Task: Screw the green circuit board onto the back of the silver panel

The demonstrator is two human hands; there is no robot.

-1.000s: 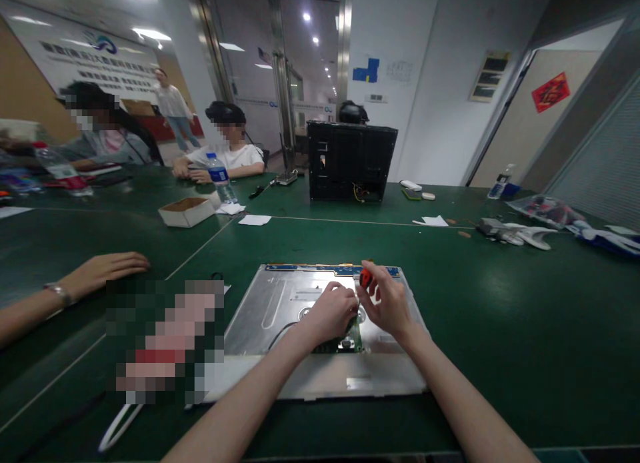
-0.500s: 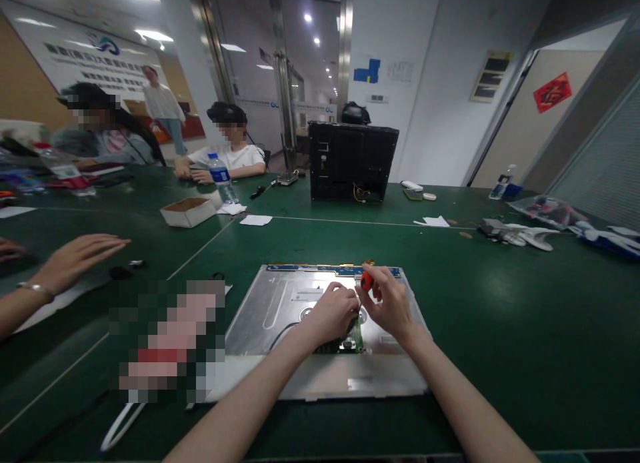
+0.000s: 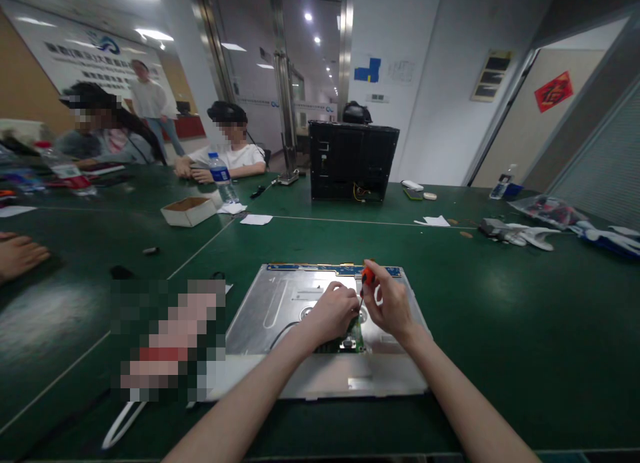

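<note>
A silver metal panel, the back of a flat screen, lies face down on the green table in front of me. A small green circuit board sits near its middle. My left hand rests curled on the panel beside the board, touching it. My right hand grips a small screwdriver with an orange handle, its tip pointing down at the board between my hands. A dark cable runs under my left wrist.
A black monitor housing stands upright at the back. A small cardboard box, a water bottle and paper scraps lie to the left; white parts are at the right. Co-workers sit far left; one hand rests at the left edge.
The co-worker's hand at the left has drawn back toward the left edge, uncovering small dark items on the table. A standing person in the background moved left. My hands stay nearly still.
</note>
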